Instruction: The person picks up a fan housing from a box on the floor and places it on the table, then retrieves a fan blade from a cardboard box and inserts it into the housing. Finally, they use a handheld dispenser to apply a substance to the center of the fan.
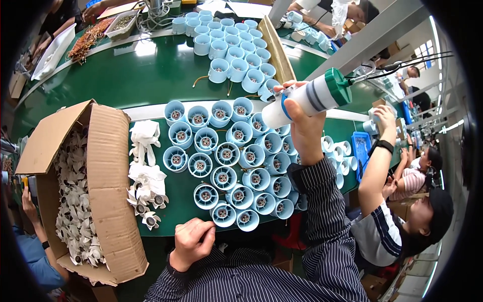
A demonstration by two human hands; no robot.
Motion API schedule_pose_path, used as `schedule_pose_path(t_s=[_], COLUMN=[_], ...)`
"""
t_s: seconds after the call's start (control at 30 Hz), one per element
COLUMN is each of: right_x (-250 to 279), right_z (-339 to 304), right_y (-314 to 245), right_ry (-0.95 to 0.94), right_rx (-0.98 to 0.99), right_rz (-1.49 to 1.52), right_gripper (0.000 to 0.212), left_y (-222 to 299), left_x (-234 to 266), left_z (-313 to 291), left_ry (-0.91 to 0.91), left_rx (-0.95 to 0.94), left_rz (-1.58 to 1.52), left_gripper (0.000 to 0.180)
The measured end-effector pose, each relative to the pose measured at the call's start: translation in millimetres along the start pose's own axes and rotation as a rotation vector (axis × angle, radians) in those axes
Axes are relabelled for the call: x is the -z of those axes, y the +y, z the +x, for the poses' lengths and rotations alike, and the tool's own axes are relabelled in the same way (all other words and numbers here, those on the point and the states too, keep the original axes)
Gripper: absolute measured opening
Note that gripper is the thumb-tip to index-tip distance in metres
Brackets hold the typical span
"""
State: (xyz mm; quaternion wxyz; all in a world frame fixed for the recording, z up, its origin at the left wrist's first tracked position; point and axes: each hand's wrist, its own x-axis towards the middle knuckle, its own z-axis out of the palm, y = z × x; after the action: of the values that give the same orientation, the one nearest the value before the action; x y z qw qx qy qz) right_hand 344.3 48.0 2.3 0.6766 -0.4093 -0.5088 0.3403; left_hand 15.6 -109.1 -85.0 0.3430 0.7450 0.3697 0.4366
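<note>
The right hand (302, 113) is wrapped around a white cylindrical tool (317, 93) with a green cap, raised above the bench (115, 80). The left hand (192, 242) is curled closed at the near edge—whether it pinches anything cannot be determined—just beside the front group of light-blue cups (240, 196). Farther left, an open carton (114, 191) contains white bladed parts (75, 201). A rear group of cups (219, 71) stands beyond.

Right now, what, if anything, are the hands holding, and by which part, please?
The right hand holds the white tool by its body, near the blue band; whether the curled left hand holds anything cannot be told.
</note>
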Motion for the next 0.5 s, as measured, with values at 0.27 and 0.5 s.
schedule_pose_path(t_s=[0.27,0.5], right_x=[-0.1,2.1], right_z=[-1.2,-0.3], right_y=[3.2,4.8], right_ry=[0.000,-0.011], right_rx=[-0.010,-0.006], right_rz=[0.015,0.013], right_gripper=[0.044,0.044], left_y=[1.1,0.7], left_x=[1.2,0.4], left_z=[1.6,0.9], left_ry=[-0.021,-0.018], left_rx=[-0.003,-0.005], left_rz=[0.015,0.011], left_gripper=[0.014,0.014])
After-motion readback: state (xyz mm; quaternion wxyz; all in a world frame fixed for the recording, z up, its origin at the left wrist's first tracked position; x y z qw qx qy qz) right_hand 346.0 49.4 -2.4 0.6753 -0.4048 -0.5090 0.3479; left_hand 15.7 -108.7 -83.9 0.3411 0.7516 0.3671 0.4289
